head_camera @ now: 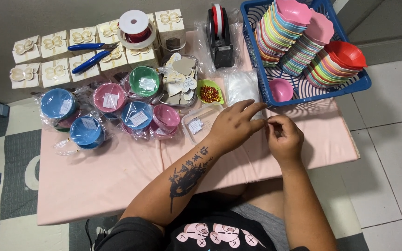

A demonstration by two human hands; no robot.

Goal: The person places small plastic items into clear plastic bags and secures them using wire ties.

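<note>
My left hand (pixel 234 124) and my right hand (pixel 284 138) meet over the pink table (pixel 117 172), fingertips together on a clear plastic bag (pixel 241 86) lying just in front of the blue basket (pixel 303 86). The left fingers stretch toward the right thumb and forefinger, which pinch the bag's thin edge. A small clear plastic box (pixel 196 122) sits just left of my left hand.
The blue basket holds stacks of coloured bowls (pixel 284 35) and one pink bowl. Wrapped bowls (pixel 110 97) in blue, pink and green lie at left. Behind are white gift boxes (pixel 54 58), blue pliers (pixel 91 53), a ribbon spool (pixel 135 28), a tape dispenser (pixel 220 35), a tray of heart tags (pixel 180 81).
</note>
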